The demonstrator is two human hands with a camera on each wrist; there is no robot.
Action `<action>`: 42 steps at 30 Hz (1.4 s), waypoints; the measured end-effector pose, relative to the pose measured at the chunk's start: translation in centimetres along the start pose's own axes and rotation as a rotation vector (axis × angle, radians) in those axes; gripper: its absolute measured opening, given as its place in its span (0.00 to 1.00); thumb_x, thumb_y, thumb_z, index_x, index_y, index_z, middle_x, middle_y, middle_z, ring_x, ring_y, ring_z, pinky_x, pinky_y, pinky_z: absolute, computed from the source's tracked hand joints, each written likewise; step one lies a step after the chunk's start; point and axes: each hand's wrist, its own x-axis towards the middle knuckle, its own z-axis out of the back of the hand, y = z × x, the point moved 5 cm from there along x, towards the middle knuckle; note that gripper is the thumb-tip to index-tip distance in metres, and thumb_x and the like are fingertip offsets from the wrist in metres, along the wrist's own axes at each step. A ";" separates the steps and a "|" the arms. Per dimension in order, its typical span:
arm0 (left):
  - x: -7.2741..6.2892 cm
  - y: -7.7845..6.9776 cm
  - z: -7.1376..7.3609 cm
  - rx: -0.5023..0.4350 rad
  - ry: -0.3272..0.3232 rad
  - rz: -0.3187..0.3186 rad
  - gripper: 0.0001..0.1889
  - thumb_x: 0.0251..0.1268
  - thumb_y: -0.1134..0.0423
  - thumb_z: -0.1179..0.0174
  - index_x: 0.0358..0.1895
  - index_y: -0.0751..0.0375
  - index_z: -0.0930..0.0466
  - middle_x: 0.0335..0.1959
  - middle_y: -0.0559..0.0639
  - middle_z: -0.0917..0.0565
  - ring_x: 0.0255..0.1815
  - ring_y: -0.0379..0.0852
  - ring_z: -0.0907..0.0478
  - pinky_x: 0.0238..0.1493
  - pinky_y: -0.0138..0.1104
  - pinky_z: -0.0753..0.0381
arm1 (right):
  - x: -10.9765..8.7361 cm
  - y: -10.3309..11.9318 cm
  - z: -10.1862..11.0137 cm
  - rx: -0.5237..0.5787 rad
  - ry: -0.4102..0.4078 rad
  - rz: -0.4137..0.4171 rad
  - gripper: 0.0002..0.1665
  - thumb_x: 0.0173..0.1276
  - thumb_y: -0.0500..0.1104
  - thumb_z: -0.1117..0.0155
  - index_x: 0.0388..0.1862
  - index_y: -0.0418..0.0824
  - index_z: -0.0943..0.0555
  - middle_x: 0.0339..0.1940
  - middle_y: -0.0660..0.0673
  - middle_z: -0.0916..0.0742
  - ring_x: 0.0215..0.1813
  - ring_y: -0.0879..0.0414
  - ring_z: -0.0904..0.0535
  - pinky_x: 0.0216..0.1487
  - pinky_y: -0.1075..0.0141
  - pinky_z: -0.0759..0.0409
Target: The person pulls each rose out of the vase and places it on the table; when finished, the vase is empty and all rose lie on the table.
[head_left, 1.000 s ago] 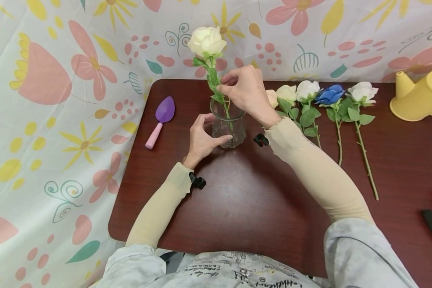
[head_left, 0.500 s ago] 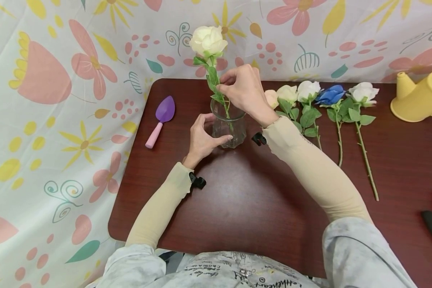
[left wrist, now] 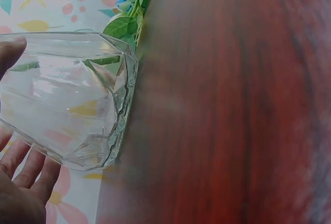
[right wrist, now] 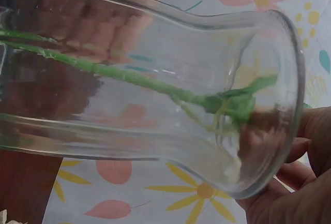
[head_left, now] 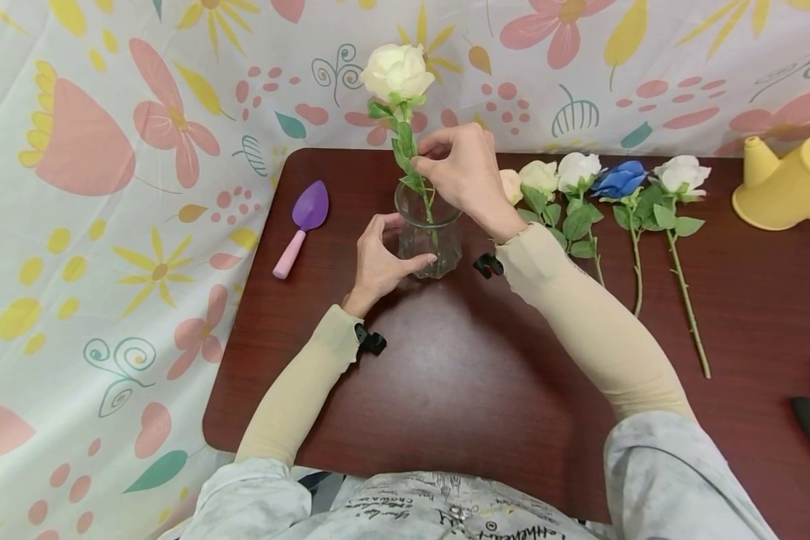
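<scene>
A clear glass vase (head_left: 447,251) stands upright on the dark table. My left hand (head_left: 379,256) holds it from the left side, thumb across the front and fingers behind; in the left wrist view the thumb and fingers lie on opposite sides of the glass. A cream-white rose (head_left: 397,73) rises out of the vase, its head well above the rim. Thumb and fingers of my right hand (head_left: 464,166) pinch its leafy stem just over the rim. Through the glass in the right wrist view, the green stem (right wrist: 139,79) runs down inside the vase.
Right of the vase lie several roses: a peach one (head_left: 511,185), a cream one (head_left: 540,176), a blue one (head_left: 619,180) and white ones (head_left: 680,174). A yellow watering can (head_left: 786,180) stands far right, a purple trowel (head_left: 310,206) lies left. Flowered cloth (head_left: 175,225) borders the table.
The rose's head has shifted slightly right and up, and my right hand has moved a little right with the stem. My left hand and the vase have stayed put.
</scene>
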 end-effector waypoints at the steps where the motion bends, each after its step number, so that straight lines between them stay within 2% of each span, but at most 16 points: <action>1: 0.0 0.0 0.0 0.000 -0.002 -0.001 0.41 0.44 0.57 0.10 0.64 0.63 0.19 0.59 0.57 0.14 0.62 0.54 0.15 0.69 0.45 0.14 | -0.1 -0.1 0.1 0.010 -0.006 -0.002 0.11 0.73 0.43 0.28 0.49 0.42 0.05 0.45 0.42 0.03 0.48 0.53 0.09 0.43 0.73 0.22; 14: 0.0 0.0 0.0 0.010 -0.010 0.002 0.41 0.42 0.57 0.09 0.62 0.62 0.19 0.57 0.56 0.14 0.61 0.52 0.15 0.65 0.44 0.13 | -1.2 -1.0 1.3 0.124 -0.073 -0.028 0.09 0.70 0.43 0.27 0.44 0.43 0.05 0.42 0.44 0.03 0.38 0.66 0.14 0.43 0.74 0.20; 18: 0.0 0.1 0.0 0.015 -0.010 -0.001 0.41 0.42 0.57 0.09 0.62 0.62 0.19 0.57 0.56 0.13 0.60 0.52 0.15 0.64 0.44 0.13 | -1.5 -1.3 1.6 0.169 -0.104 -0.022 0.08 0.70 0.43 0.27 0.41 0.41 0.05 0.37 0.47 0.04 0.36 0.68 0.15 0.42 0.74 0.20; 23: 0.0 0.1 0.0 0.026 -0.011 -0.005 0.40 0.43 0.57 0.09 0.62 0.62 0.19 0.57 0.56 0.13 0.61 0.52 0.15 0.65 0.44 0.15 | -1.6 -1.6 2.0 0.240 -0.147 -0.022 0.09 0.69 0.41 0.26 0.41 0.38 0.05 0.29 0.58 0.09 0.33 0.71 0.16 0.42 0.75 0.20; 28: 0.0 0.0 0.0 0.032 -0.008 -0.005 0.40 0.43 0.56 0.10 0.63 0.62 0.19 0.57 0.56 0.13 0.62 0.53 0.16 0.66 0.46 0.15 | -1.9 -1.9 2.5 0.326 -0.185 -0.006 0.09 0.68 0.38 0.27 0.42 0.35 0.06 0.26 0.64 0.13 0.32 0.70 0.16 0.41 0.75 0.19; 39: 0.0 0.0 0.0 0.030 -0.009 -0.023 0.41 0.43 0.56 0.09 0.63 0.62 0.19 0.57 0.57 0.14 0.62 0.54 0.16 0.65 0.48 0.14 | -2.6 -2.2 3.4 0.493 -0.223 -0.039 0.08 0.67 0.37 0.25 0.42 0.35 0.06 0.27 0.63 0.11 0.34 0.64 0.15 0.40 0.72 0.19; 42: 0.0 0.0 0.0 0.032 -0.008 -0.018 0.41 0.43 0.56 0.09 0.63 0.62 0.19 0.57 0.57 0.14 0.62 0.54 0.16 0.66 0.48 0.15 | -2.6 -2.4 3.6 0.538 -0.243 -0.031 0.03 0.67 0.36 0.24 0.38 0.38 0.06 0.27 0.61 0.11 0.34 0.63 0.15 0.39 0.71 0.18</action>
